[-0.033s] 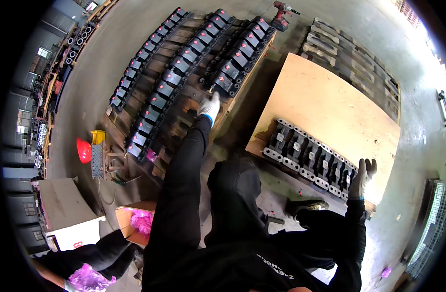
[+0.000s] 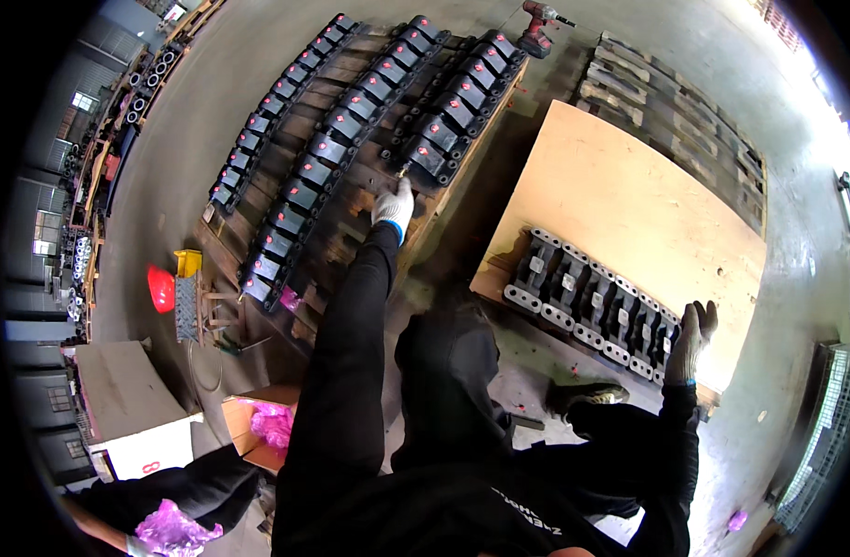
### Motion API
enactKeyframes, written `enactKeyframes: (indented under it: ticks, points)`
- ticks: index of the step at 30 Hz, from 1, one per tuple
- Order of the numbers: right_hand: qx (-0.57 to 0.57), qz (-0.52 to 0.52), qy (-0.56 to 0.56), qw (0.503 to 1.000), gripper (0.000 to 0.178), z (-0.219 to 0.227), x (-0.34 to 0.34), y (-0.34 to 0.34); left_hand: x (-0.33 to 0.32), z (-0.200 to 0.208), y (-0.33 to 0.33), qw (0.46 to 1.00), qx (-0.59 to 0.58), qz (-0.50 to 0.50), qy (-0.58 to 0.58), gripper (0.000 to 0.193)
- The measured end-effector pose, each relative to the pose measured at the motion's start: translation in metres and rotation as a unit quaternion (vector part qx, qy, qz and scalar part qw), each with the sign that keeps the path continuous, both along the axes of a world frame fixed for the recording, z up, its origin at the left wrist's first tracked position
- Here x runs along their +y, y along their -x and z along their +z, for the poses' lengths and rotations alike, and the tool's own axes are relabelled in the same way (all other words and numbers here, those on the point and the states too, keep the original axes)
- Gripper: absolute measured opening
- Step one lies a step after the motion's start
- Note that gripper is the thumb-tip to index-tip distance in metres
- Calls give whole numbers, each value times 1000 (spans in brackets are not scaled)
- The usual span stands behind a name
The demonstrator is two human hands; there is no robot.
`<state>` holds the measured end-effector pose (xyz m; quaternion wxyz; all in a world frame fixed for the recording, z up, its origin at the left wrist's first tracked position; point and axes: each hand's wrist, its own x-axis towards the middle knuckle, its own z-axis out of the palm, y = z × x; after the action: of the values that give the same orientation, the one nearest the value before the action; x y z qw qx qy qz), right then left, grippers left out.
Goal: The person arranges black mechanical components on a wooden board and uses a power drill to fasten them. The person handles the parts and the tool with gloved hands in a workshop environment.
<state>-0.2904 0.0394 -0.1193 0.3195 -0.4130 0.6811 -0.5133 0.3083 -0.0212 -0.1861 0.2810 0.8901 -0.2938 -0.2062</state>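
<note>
Nothing has shifted since the earlier frame. Left hand (image 2: 393, 206), gloved and curled, pinches a small brass-coloured tool (image 2: 402, 173) against a dark metal block (image 2: 428, 158) on the wooden pallet (image 2: 351, 200); right hand (image 2: 690, 340), fingers spread, rests on the blocks (image 2: 587, 302) lying right of that pallet. Marking seems underway; reaching the neighbouring block likely follows.

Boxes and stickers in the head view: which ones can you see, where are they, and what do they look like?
White box: lower left on the floor, big and blocky, grey top, a red mark on its front.
Cardboard box: right of the white box, brown and open, pink plastic inside.
Small labels: on the dark metal parts on the wooden pallet near the left hand, pale with red spots.
</note>
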Motion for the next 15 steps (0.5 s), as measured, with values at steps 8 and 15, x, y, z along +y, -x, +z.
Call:
enactKeyframes:
  ticks: [8, 15]
  points:
    - [-37, 81, -72, 993, 50, 37, -14, -78, -82, -29, -62, 993, -54, -29, -102, 84]
    - [-56, 104, -125, 985, 49, 39, -34, -99, -122, -50, -59, 983, -22, -31, -180, 108]
